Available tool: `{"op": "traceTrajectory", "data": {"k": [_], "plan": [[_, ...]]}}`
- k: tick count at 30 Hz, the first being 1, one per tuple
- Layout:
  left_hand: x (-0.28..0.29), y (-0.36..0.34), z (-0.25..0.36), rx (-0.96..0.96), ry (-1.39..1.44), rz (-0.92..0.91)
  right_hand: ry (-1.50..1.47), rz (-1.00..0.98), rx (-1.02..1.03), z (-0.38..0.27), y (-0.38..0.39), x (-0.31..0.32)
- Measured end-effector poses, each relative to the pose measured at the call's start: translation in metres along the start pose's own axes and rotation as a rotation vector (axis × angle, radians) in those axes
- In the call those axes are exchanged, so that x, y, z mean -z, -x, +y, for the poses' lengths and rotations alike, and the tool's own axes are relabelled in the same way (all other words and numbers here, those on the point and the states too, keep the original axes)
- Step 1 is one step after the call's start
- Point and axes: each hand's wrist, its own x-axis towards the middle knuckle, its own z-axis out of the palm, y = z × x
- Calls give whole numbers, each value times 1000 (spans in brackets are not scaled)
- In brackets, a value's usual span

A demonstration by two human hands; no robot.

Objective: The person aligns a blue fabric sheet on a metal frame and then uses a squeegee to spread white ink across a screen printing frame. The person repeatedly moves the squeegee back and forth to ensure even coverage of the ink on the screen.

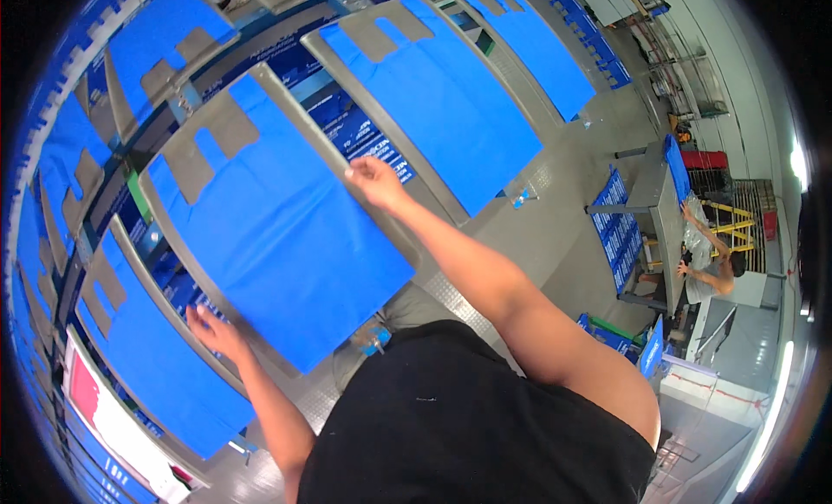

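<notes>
In front of me a blue plastic sheet (pixel 303 235) with handle-like cutouts at its far end lies over a grey flat board (pixel 282 92). The board's grey edges show along both sides, and the sheet has creases across its middle. My right hand (pixel 374 182) is at the board's right edge, its fingers loosely bent and apart. Beside the left edge, lower down, my left hand (pixel 215 332) has its fingers spread. Neither hand visibly holds anything; whether the fingertips touch the board I cannot tell.
Similar boards with blue sheets stand to the right (pixel 433 97) and left (pixel 147 339). Blue printed boxes (pixel 355 131) show between them. At the far right another person (pixel 715 279) works at a grey table (pixel 663 218). A yellow ladder (pixel 737 222) is behind.
</notes>
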Motion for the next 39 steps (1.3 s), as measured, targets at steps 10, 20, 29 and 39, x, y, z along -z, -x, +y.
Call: {"op": "traceTrajectory", "data": {"k": [10,20,29,39], "plan": [[-240,164,191,-20,212,-640,539,474,283,24,-140,331],[-383,196,194,322,351,-424,242,103,56,55,-246,374],[-389,201,201,423,451,-379,-76,20,-59,60,-252,382],[-388,197,194,470,434,-384,-101,22,-143,63,-257,380]]}}
